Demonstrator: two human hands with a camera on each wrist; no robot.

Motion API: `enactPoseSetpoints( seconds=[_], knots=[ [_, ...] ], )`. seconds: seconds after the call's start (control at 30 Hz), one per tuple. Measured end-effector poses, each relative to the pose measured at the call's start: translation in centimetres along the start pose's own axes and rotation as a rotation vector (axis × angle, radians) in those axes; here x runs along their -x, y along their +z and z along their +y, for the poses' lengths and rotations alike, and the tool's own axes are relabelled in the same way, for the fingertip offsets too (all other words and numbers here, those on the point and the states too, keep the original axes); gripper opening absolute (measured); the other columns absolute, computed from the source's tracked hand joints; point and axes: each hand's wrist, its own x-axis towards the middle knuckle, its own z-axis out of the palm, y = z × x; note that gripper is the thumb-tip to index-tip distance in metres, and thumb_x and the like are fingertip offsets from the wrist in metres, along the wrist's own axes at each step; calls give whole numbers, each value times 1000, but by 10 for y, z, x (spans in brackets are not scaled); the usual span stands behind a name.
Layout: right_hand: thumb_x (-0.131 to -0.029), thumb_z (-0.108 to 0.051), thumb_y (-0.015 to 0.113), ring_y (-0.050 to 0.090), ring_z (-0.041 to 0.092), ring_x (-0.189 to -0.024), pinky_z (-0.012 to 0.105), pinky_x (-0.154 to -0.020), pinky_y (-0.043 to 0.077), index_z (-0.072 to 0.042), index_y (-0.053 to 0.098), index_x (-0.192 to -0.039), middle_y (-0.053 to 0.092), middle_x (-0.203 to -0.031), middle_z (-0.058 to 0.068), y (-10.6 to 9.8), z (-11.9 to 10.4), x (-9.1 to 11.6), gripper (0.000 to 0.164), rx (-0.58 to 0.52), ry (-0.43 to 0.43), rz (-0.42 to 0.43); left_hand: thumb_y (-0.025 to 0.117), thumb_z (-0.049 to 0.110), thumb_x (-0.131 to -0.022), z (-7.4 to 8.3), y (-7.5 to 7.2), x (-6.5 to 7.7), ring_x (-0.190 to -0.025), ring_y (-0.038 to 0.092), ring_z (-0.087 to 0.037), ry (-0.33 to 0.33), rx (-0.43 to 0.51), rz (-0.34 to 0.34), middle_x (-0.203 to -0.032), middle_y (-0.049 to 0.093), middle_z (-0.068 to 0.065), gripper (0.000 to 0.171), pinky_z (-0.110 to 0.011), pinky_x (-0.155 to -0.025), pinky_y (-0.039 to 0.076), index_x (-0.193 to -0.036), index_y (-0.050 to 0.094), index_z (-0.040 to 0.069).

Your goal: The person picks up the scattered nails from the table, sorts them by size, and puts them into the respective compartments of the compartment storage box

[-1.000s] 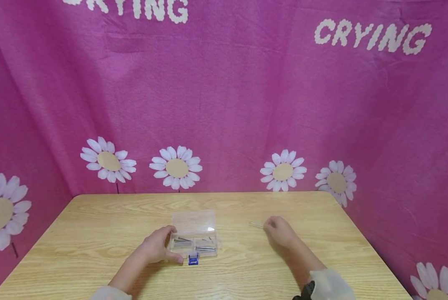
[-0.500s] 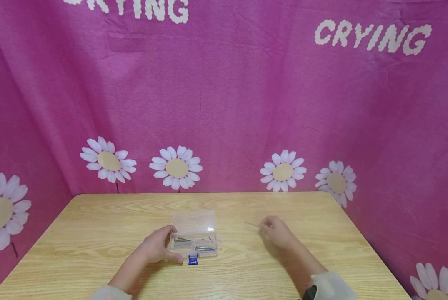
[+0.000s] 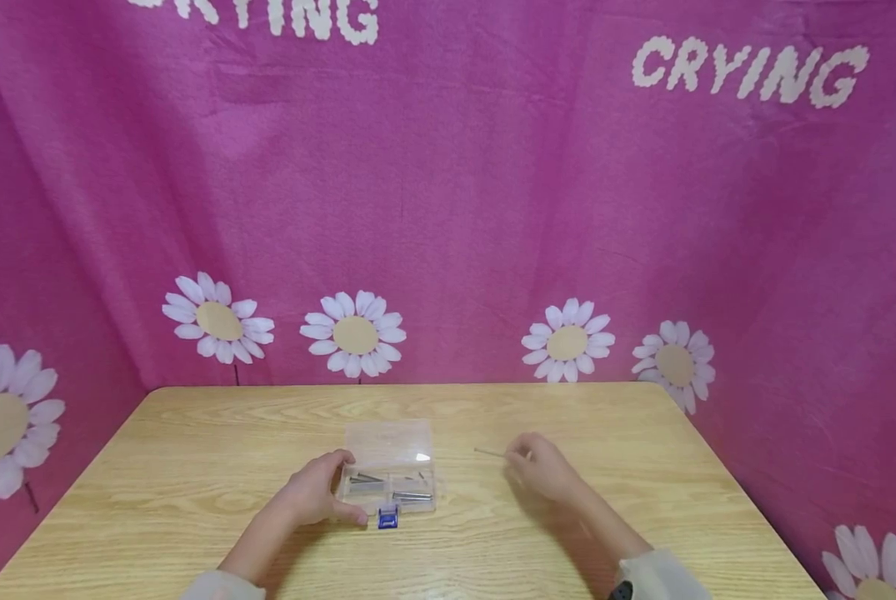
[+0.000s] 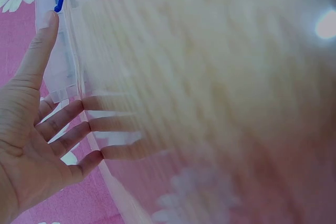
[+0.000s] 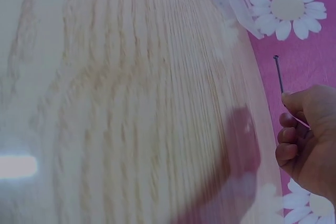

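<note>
A clear plastic compartment box (image 3: 426, 507) sits on the table with its transparent lid (image 3: 383, 440) laid back. Nails (image 3: 412, 497) lie in its compartments, several of them long. Its blue latch (image 3: 387, 518) hangs at the front. My left hand (image 3: 308, 493) holds the box's left end, thumb at the front beside the latch and index finger at the back corner. To the right of the box, my right hand (image 3: 543, 469) pinches a long nail (image 5: 279, 74) between thumb and forefinger. The nail's head points away from the hand, toward the box; its other end is hidden by the fingers.
The light wooden table (image 3: 192, 467) has rounded far corners. A pink curtain (image 3: 448, 208) with white daisies and lettering hangs behind it and along both sides.
My right hand has moved left toward the box with the nail pinched in it. The left hand and the box have kept their place.
</note>
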Motion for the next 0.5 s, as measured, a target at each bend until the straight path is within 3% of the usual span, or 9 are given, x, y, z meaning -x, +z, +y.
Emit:
enactPoseSetpoints(
  seconds=[0.5],
  knots=[
    [-93,-16,53,52,16,-68,25,-55,47,-1,58,-99,58,-87,11,15,-14,7,16,-73,19,-48,89,43,-51,2,-1,0,-115,54,-35,-3,8,-10,-119,60,-15,87,-51,-99,43,-120,52,5]
  ],
)
